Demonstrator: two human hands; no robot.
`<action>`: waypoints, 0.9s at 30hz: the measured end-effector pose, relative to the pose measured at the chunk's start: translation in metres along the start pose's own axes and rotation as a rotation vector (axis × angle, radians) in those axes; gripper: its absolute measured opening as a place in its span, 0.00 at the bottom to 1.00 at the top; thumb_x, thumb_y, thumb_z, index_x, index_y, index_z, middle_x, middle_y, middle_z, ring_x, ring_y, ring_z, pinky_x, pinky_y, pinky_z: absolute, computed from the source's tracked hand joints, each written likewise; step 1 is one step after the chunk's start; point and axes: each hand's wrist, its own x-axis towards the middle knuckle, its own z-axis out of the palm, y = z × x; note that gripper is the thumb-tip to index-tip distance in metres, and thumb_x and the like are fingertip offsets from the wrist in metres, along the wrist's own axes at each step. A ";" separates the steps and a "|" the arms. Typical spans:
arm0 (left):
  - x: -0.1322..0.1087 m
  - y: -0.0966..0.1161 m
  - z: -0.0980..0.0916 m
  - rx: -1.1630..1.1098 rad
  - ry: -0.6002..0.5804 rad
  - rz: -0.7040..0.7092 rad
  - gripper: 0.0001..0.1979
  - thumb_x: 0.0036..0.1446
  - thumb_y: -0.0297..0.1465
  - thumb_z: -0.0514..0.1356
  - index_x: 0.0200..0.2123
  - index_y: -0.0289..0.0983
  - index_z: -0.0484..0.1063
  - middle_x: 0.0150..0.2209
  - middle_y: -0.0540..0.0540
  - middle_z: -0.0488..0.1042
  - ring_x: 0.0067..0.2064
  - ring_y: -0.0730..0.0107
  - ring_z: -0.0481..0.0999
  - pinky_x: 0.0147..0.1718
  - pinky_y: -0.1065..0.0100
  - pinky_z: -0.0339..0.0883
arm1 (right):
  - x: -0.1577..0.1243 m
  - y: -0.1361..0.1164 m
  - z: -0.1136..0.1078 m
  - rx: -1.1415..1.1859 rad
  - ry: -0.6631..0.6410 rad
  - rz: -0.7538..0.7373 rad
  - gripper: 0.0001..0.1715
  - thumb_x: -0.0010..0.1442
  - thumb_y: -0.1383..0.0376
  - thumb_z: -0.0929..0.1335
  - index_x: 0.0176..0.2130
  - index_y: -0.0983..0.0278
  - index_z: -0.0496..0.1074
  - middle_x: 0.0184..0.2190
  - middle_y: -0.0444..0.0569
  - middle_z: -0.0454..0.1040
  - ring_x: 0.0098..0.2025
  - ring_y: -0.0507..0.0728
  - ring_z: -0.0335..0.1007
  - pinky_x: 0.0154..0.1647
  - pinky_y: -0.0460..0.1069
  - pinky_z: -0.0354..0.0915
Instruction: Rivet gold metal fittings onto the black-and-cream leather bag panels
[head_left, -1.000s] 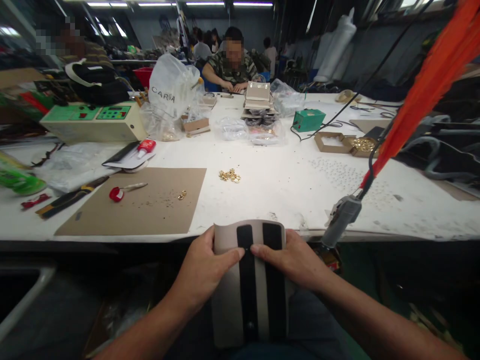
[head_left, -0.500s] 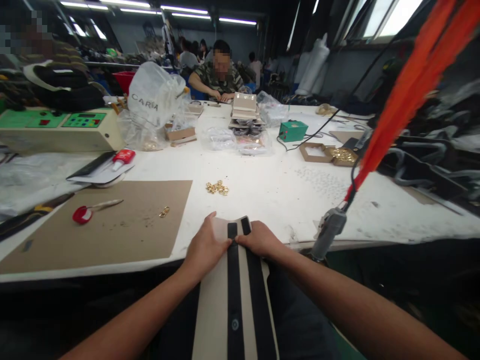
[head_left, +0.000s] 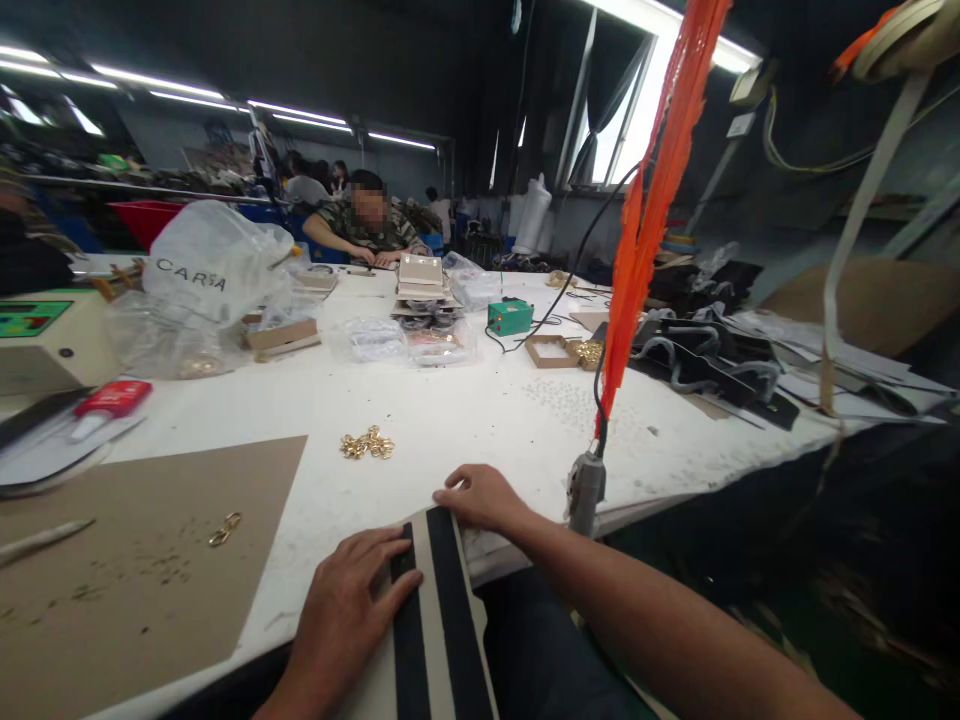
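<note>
A long beige panel with two black strips slants up from my lap onto the front edge of the white table. Across its left side lies my left hand, palm down, its thumb spread from the fingers and the tips resting on the left black strip. My right hand is at the panel's far end, beside the top of the right black strip. Its thumb and forefinger curl together in a pinch; what may be between them is too small to make out.
Gold clasps lie beyond the panel, with another clasp on a brown board. To the right, a grey connector hangs from an orange strand. A green box and a co-worker are farther back.
My view has swung right. Both hands were together at the panel's top end; my left hand now lies lower on the strip, and my right hand has moved off to the far corner.
</note>
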 end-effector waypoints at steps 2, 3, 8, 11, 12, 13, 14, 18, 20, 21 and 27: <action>0.000 -0.005 0.003 0.012 0.022 0.016 0.14 0.58 0.44 0.69 0.44 0.47 0.82 0.51 0.47 0.83 0.54 0.49 0.80 0.53 0.49 0.74 | 0.031 0.015 -0.022 0.020 0.141 0.079 0.17 0.65 0.58 0.74 0.49 0.64 0.79 0.35 0.48 0.82 0.34 0.55 0.79 0.33 0.46 0.68; -0.001 -0.007 0.005 0.020 0.036 0.024 0.13 0.58 0.44 0.69 0.44 0.47 0.82 0.51 0.47 0.83 0.54 0.49 0.80 0.52 0.49 0.74 | 0.048 0.021 -0.034 0.029 0.208 0.118 0.17 0.67 0.59 0.73 0.52 0.65 0.77 0.37 0.49 0.82 0.34 0.54 0.79 0.33 0.46 0.69; -0.006 -0.017 0.011 0.069 0.107 0.100 0.14 0.59 0.45 0.69 0.46 0.48 0.80 0.51 0.48 0.83 0.53 0.50 0.80 0.49 0.49 0.75 | 0.118 0.042 -0.078 0.054 0.434 0.291 0.21 0.74 0.57 0.69 0.60 0.65 0.70 0.45 0.51 0.79 0.35 0.54 0.78 0.36 0.50 0.76; -0.008 -0.022 0.013 0.120 0.137 0.160 0.17 0.59 0.46 0.69 0.48 0.48 0.78 0.52 0.49 0.83 0.52 0.51 0.81 0.47 0.51 0.75 | 0.147 0.052 -0.089 0.025 0.487 0.370 0.21 0.74 0.55 0.69 0.58 0.66 0.71 0.45 0.51 0.77 0.38 0.56 0.78 0.39 0.53 0.77; -0.009 -0.023 0.013 0.133 0.142 0.173 0.17 0.58 0.45 0.70 0.49 0.48 0.77 0.52 0.50 0.82 0.53 0.51 0.81 0.47 0.51 0.75 | 0.155 0.056 -0.092 0.008 0.494 0.393 0.20 0.74 0.55 0.69 0.58 0.65 0.72 0.46 0.51 0.77 0.39 0.56 0.78 0.40 0.53 0.78; -0.009 -0.024 0.013 0.143 0.152 0.183 0.17 0.58 0.45 0.70 0.49 0.48 0.77 0.53 0.50 0.82 0.53 0.51 0.81 0.47 0.52 0.75 | 0.162 0.061 -0.095 -0.010 0.496 0.414 0.20 0.74 0.55 0.69 0.57 0.65 0.72 0.47 0.51 0.77 0.40 0.56 0.78 0.41 0.53 0.78; -0.009 -0.024 0.013 0.148 0.164 0.193 0.17 0.59 0.44 0.69 0.49 0.48 0.77 0.53 0.50 0.82 0.53 0.51 0.80 0.47 0.52 0.75 | 0.169 0.065 -0.098 -0.029 0.493 0.432 0.20 0.74 0.56 0.69 0.58 0.65 0.72 0.47 0.52 0.77 0.41 0.56 0.77 0.42 0.54 0.78; -0.008 -0.024 0.012 0.155 0.202 0.232 0.17 0.58 0.42 0.70 0.49 0.46 0.76 0.51 0.50 0.83 0.52 0.52 0.81 0.47 0.53 0.73 | 0.190 0.079 -0.110 -0.111 0.447 0.471 0.19 0.74 0.56 0.70 0.57 0.65 0.72 0.48 0.52 0.77 0.41 0.57 0.77 0.42 0.54 0.78; -0.008 -0.025 0.011 0.164 0.195 0.237 0.18 0.57 0.42 0.70 0.49 0.46 0.75 0.51 0.51 0.83 0.52 0.53 0.80 0.47 0.54 0.73 | 0.196 0.083 -0.114 -0.151 0.413 0.471 0.18 0.74 0.57 0.70 0.56 0.66 0.73 0.47 0.52 0.77 0.40 0.56 0.77 0.41 0.53 0.78; -0.008 -0.025 0.011 0.167 0.193 0.236 0.18 0.57 0.42 0.70 0.49 0.46 0.75 0.51 0.51 0.83 0.52 0.53 0.80 0.47 0.54 0.73 | 0.198 0.084 -0.116 -0.168 0.398 0.468 0.18 0.74 0.57 0.70 0.55 0.66 0.73 0.46 0.51 0.77 0.40 0.56 0.77 0.41 0.53 0.78; -0.011 -0.026 0.013 0.146 0.172 0.209 0.19 0.58 0.42 0.71 0.51 0.47 0.75 0.53 0.51 0.82 0.54 0.53 0.79 0.49 0.53 0.72 | 0.188 0.076 -0.106 -0.252 0.326 0.398 0.17 0.73 0.55 0.70 0.51 0.67 0.75 0.41 0.49 0.78 0.35 0.54 0.77 0.38 0.51 0.77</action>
